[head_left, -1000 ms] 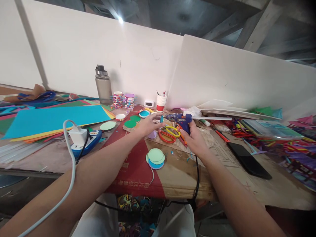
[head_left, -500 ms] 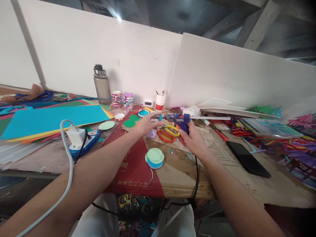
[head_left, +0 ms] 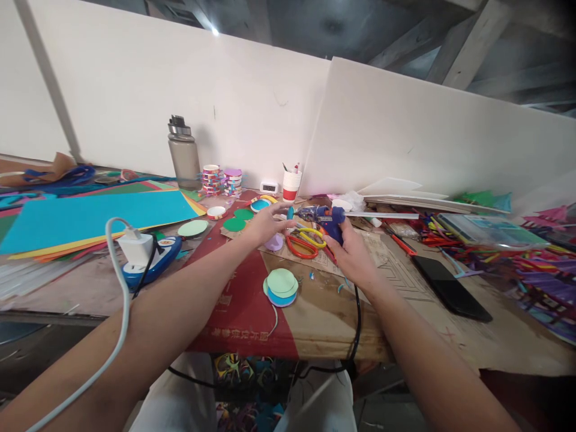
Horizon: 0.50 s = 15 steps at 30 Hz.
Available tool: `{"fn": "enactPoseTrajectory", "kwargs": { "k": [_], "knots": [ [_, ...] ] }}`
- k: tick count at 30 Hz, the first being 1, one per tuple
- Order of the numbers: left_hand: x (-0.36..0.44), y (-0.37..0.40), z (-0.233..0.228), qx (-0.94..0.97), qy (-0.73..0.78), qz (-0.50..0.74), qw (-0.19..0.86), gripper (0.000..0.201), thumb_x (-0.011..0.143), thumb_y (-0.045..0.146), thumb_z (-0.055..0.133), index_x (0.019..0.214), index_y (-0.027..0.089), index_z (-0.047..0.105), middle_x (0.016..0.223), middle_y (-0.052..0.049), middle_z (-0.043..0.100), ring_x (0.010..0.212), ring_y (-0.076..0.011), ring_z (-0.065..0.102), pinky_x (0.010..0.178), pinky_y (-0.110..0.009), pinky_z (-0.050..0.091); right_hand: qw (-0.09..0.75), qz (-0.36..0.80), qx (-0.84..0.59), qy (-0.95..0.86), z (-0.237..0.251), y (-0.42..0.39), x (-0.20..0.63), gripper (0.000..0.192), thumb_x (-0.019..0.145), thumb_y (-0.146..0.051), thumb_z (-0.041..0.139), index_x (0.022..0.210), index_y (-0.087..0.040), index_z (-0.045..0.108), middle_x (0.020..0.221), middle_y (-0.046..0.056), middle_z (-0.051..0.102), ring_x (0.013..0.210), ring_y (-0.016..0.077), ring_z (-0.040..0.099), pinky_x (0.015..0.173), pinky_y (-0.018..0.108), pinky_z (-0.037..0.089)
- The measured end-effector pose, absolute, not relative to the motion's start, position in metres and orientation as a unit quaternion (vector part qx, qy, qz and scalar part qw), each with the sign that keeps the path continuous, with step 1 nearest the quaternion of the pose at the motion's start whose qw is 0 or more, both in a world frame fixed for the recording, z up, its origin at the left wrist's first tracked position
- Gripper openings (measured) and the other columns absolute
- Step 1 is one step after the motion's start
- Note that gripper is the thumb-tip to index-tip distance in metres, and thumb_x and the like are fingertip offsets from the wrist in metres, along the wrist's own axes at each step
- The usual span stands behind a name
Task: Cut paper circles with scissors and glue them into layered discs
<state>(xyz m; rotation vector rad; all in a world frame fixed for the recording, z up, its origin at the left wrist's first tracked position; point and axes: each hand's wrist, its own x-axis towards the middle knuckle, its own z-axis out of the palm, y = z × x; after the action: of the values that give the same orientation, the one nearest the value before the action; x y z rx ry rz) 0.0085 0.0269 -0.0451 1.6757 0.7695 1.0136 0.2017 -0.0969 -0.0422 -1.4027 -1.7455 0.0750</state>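
My right hand is wrapped round the grip of a blue hot glue gun. A long pale glue stick sticks out of its back, and its nozzle points left. My left hand pinches a small blue-green piece by the nozzle; whether the two touch I cannot tell. Below the glue gun lie scissors with red handles and a pair with yellow handles. Nearer to me is a small stack of pale green and blue paper discs.
A power strip with a white charger stands at left, beside coloured paper sheets. Behind are a bottle, stacked rings and a paper cup. A black phone lies at right. The black cord hangs over the table edge.
Both hands keep almost the same pose, with the glue gun by the small piece. The whole view has shifted very slightly; nothing was picked up or let go.
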Motion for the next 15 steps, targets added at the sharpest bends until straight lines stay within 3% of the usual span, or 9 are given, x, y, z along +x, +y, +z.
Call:
{"fn": "enactPoseTrajectory", "kwargs": {
  "k": [10,15],
  "knots": [
    [0.0074,0.0250,-0.0430,0.697,0.324,0.410,0.491,0.062,0.070,0.022,0.079,0.129,0.019,0.060,0.124,-0.015,0.059,0.070,-0.0143,0.066,0.068,-0.033,0.057,0.435,0.028,-0.571,-0.696,-0.0414,-0.0980,0.1999,0.047,0.091,-0.035,0.048,0.135,-0.019,0.047,0.126,0.012,0.063,0.110,0.0279,0.059,0.099,0.044,0.044],
    [0.0071,0.0293,-0.0482,0.712,0.292,0.426,0.476,0.059,0.065,0.026,0.083,0.120,0.018,0.065,0.123,-0.013,0.063,0.095,-0.0214,0.066,0.081,-0.033,0.056,0.439,0.020,-0.574,-0.691,-0.0422,-0.0978,0.2017,0.046,0.091,-0.035,0.047,0.134,-0.019,0.047,0.122,0.013,0.064,0.104,0.0272,0.060,0.096,0.043,0.045]
  ]
}}
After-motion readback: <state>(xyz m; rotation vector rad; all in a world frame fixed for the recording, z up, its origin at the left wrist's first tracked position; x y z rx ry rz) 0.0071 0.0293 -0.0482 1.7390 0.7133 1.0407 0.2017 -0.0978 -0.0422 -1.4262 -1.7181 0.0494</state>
